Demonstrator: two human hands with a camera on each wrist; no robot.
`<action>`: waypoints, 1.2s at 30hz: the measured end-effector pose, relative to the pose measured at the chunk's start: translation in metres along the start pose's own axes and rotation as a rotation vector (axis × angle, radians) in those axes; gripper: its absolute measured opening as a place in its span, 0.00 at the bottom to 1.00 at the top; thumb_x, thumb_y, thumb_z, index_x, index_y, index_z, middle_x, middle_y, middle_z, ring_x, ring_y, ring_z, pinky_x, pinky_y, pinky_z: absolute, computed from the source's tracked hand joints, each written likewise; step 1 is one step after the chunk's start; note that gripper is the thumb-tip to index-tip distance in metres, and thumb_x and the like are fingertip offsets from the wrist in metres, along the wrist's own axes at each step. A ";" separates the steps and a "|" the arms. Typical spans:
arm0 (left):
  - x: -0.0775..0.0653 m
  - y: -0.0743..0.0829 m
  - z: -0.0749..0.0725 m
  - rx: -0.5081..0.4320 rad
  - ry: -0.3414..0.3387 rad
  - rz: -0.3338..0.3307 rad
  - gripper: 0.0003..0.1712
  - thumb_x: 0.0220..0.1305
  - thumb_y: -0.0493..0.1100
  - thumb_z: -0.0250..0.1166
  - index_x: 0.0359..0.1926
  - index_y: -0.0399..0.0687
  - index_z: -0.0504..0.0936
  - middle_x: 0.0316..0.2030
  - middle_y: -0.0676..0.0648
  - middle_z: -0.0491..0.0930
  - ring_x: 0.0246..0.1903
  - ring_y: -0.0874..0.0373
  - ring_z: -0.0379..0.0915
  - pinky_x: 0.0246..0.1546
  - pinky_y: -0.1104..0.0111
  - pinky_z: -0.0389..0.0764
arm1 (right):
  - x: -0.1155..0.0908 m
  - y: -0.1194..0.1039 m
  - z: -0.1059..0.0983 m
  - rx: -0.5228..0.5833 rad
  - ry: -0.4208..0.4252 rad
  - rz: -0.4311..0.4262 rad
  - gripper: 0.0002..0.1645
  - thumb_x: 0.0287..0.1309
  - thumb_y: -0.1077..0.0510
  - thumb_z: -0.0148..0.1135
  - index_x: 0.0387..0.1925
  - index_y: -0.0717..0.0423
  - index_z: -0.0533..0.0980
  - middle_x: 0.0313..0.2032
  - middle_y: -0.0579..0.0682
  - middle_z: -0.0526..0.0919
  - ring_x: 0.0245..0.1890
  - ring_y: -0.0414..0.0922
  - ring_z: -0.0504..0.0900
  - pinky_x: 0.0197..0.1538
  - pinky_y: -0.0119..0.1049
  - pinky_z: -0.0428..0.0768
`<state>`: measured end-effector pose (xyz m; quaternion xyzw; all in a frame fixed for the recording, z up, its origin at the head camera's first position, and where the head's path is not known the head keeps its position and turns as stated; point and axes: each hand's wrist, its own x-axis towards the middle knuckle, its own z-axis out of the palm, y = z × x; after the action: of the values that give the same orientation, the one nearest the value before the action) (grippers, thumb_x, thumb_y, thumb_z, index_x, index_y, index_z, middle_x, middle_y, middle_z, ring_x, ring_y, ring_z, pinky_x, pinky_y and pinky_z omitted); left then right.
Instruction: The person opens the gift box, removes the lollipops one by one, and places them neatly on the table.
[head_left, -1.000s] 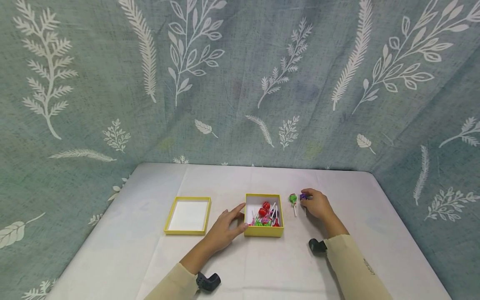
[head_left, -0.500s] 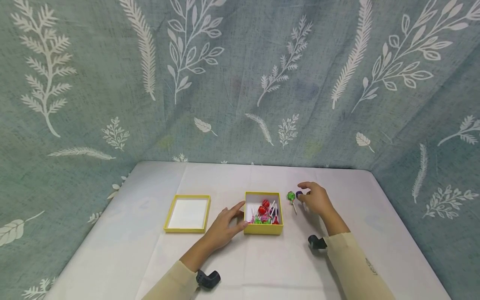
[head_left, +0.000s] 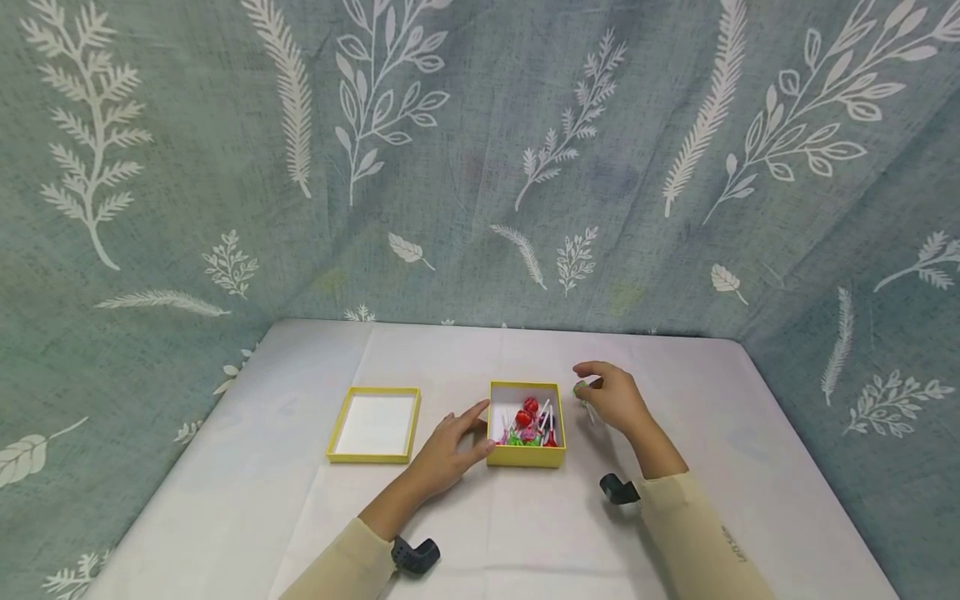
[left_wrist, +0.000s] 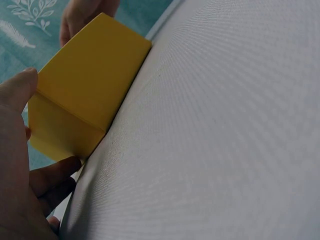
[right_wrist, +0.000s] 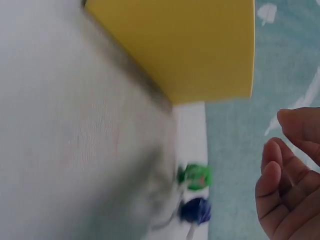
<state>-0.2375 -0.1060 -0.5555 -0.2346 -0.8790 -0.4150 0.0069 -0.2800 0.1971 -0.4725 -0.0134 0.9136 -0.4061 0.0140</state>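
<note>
A yellow box (head_left: 527, 455) with white inside stands on the table, holding several red, pink and green lollipops (head_left: 522, 418). My left hand (head_left: 444, 454) rests against its left side, thumb at the near corner and fingers further back; the left wrist view shows them touching the yellow wall (left_wrist: 95, 75). My right hand (head_left: 618, 402) hovers right of the box, over a green lollipop (right_wrist: 197, 176) and a purple lollipop (right_wrist: 196, 211) that lie on the table. In the right wrist view, thumb and fingers are bent, apart, with nothing between them. The head view partly hides both lollipops.
A shallow yellow-rimmed lid (head_left: 373, 458), white inside, lies left of the box. White cloth covers the table (head_left: 465, 533). A green leaf-patterned curtain (head_left: 480, 167) hangs behind it. Dark wrist cameras (head_left: 416, 557) stick out at both sleeves.
My right hand has let go of the purple lollipop beside the green one and moved slightly left, over both. My left hand stays at the box.
</note>
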 end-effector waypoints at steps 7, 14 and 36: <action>0.001 0.000 0.000 -0.010 -0.004 -0.001 0.41 0.66 0.64 0.58 0.75 0.59 0.58 0.55 0.53 0.78 0.64 0.59 0.64 0.71 0.54 0.43 | -0.002 -0.022 0.013 -0.014 -0.045 -0.036 0.21 0.61 0.57 0.65 0.56 0.51 0.78 0.50 0.48 0.81 0.47 0.48 0.79 0.43 0.43 0.82; 0.002 0.000 0.000 -0.006 -0.001 0.009 0.41 0.66 0.64 0.58 0.75 0.58 0.59 0.55 0.53 0.79 0.64 0.56 0.65 0.70 0.51 0.44 | -0.004 -0.034 0.030 0.018 -0.101 -0.074 0.20 0.62 0.57 0.64 0.56 0.50 0.78 0.45 0.44 0.82 0.42 0.44 0.81 0.40 0.40 0.82; 0.001 -0.002 0.000 -0.012 0.008 0.030 0.39 0.66 0.63 0.60 0.74 0.62 0.59 0.53 0.55 0.79 0.62 0.58 0.67 0.70 0.52 0.46 | -0.007 -0.054 0.083 -0.564 -0.120 -0.328 0.18 0.61 0.62 0.62 0.53 0.53 0.80 0.44 0.50 0.85 0.38 0.45 0.82 0.40 0.42 0.81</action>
<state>-0.2395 -0.1064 -0.5563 -0.2460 -0.8728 -0.4212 0.0152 -0.2693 0.0996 -0.4879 -0.1877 0.9732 -0.1325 -0.0023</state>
